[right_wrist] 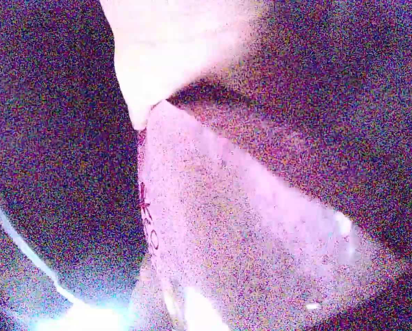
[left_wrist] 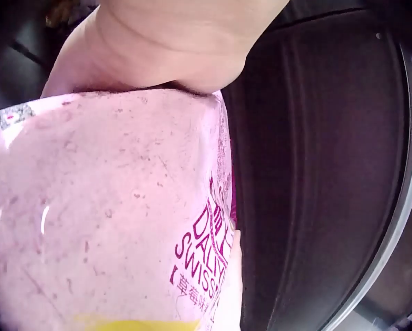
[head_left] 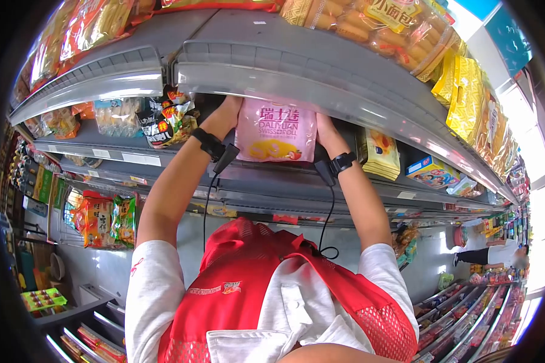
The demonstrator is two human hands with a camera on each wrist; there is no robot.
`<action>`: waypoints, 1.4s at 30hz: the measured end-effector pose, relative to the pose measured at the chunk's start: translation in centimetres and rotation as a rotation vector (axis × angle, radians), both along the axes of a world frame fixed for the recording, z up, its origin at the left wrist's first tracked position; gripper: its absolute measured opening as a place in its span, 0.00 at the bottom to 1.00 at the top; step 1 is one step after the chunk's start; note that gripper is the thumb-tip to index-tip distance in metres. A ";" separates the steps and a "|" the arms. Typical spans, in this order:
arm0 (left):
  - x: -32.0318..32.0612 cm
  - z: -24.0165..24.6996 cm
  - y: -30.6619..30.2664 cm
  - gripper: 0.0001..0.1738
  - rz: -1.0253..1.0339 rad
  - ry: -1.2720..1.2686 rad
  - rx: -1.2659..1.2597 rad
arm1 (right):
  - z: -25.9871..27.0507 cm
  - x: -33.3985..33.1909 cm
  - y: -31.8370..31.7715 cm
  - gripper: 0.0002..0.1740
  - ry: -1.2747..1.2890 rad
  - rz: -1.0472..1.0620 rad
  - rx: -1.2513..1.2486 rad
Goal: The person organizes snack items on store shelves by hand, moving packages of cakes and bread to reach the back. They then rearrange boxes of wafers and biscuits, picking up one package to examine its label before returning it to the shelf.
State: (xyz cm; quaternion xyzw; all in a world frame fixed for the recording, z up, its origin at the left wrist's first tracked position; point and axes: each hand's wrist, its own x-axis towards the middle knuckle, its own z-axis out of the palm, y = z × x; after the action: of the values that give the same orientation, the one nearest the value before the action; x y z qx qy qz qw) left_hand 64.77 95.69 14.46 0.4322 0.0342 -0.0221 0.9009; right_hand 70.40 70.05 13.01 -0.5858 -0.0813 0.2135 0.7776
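A pink bag of Swiss rolls [head_left: 277, 130] stands upright at the front of a shelf, its printed face toward me. At its left edge is my left hand [head_left: 228, 110]; at its right edge, my right hand [head_left: 327, 130]. Between them they hold the bag by its sides, with most fingers hidden behind it and under the shelf above. The left wrist view shows the left hand [left_wrist: 164, 45] against the bag's pink wrapper [left_wrist: 109, 200]. In the grainy right wrist view, the right hand [right_wrist: 168, 52] grips a corner of the bag [right_wrist: 199, 200].
Close overhead runs the upper shelf's clear front rail [head_left: 272, 85]. Black snack packs [head_left: 166, 121] sit left of the bag; a yellow pack [head_left: 378, 154] and a blue box [head_left: 433, 172] sit to the right. A person [head_left: 496, 254] is in the aisle at far right.
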 end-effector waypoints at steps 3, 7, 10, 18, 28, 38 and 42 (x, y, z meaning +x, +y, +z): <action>0.4 0.6 -3.4 0.30 0.040 0.051 0.157 | 0.1 0.6 -2.1 0.26 0.007 -0.063 0.016; 1.4 1.7 -7.7 0.29 0.008 0.055 0.224 | -1.3 1.4 -7.7 0.24 0.000 -0.162 0.022; 1.5 1.6 -9.6 0.29 -0.016 0.035 0.195 | -2.9 2.2 -12.3 0.22 -0.159 -0.236 -0.049; 2.2 1.6 -11.9 0.28 -0.027 0.025 0.184 | 0.9 -0.4 -13.5 0.25 -0.139 -0.349 0.067; -5.9 2.8 -9.5 0.33 -0.027 0.083 0.424 | 2.0 -10.1 -9.9 0.41 -0.616 -0.568 -0.457; -13.5 -0.7 -10.7 0.48 -0.030 -0.342 1.063 | -0.9 -20.7 -2.7 0.43 -0.862 -0.619 -0.999; -13.6 -1.1 -11.8 0.51 0.038 -0.386 1.208 | -0.8 -22.0 -3.1 0.40 -0.806 -0.506 -1.093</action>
State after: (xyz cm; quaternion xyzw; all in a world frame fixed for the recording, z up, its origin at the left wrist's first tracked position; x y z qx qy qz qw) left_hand 51.21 83.84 13.41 0.8597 -0.1147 0.0955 0.4885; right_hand 48.41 66.95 12.22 -0.9248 -0.1052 -0.1956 0.3090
